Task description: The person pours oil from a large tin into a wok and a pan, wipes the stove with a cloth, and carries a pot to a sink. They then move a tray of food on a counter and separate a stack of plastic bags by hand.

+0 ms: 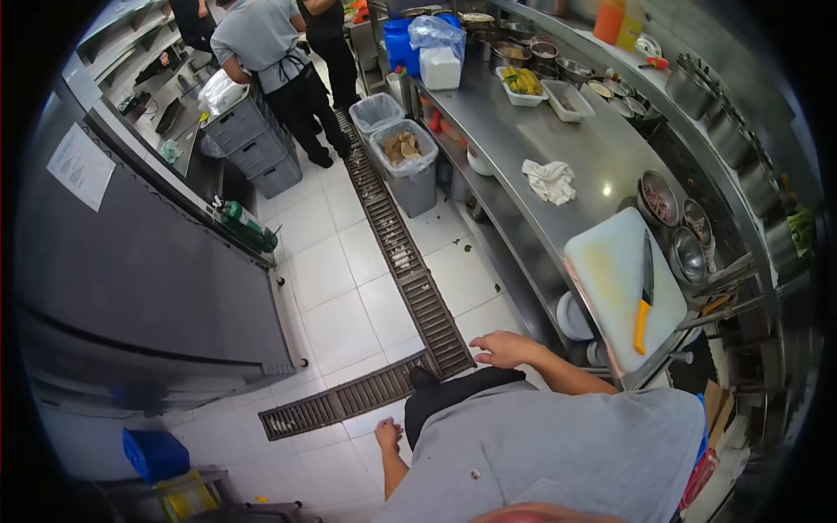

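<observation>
My right hand point(504, 349) hangs open, holding nothing, just off the near edge of the worktop point(558, 148), fingers spread over the floor drain point(410, 279). My left hand point(389, 433) is low by my side, loosely open and empty too. The knife point(645, 292) lies flat on the cutting board point(610, 270) at the worktop's near corner; I'd judge the orange handle the safe place to grip.

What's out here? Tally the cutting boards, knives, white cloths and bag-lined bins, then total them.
Cutting boards: 1
Knives: 1
White cloths: 1
Bag-lined bins: 2
Total: 5
</observation>
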The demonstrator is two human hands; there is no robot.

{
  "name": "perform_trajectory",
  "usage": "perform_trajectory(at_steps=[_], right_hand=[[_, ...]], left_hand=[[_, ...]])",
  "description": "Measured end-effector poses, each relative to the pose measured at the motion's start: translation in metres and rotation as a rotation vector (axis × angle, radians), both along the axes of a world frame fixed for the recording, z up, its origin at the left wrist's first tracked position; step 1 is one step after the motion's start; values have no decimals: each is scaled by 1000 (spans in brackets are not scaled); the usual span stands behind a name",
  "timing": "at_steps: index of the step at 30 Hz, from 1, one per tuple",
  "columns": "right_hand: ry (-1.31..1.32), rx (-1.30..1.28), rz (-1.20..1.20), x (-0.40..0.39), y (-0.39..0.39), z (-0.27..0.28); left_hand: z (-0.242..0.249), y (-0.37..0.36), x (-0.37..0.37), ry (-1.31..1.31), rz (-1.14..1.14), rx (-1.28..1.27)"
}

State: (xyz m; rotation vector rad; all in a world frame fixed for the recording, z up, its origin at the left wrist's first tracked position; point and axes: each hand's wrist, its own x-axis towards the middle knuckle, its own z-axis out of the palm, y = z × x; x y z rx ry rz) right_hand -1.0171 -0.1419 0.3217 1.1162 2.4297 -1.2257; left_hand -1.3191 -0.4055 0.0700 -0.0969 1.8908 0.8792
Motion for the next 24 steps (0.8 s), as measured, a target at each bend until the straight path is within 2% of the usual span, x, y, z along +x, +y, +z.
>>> perform_trajectory(at_steps=[4,6,10,13,16,19,22,24], right_hand=[[80,-91,-67,-57,19,8],[69,6,-102,-71,21,-7],[-4,-71,-121,-100,37,-22],[-44,-60,-106,-122,59,-29],[-24,-80,-114,-151,97,-37],[-50,-32,-109,-184,146,-45],[-40,-22,-44,-225,212,-54],[-28,96,-4,-255,252,-57]], left_hand=[[7,46,-96,73,-34,121],[5,56,-131,82,-45,81],[-12,82,-169,98,-122,0],[-30,108,-179,-10,-211,3],[-40,143,-177,-121,-179,3],[-41,184,-197,-108,-293,-32],[-35,228,-238,-95,-207,-2],[-29,231,-259,-93,-114,-8]])
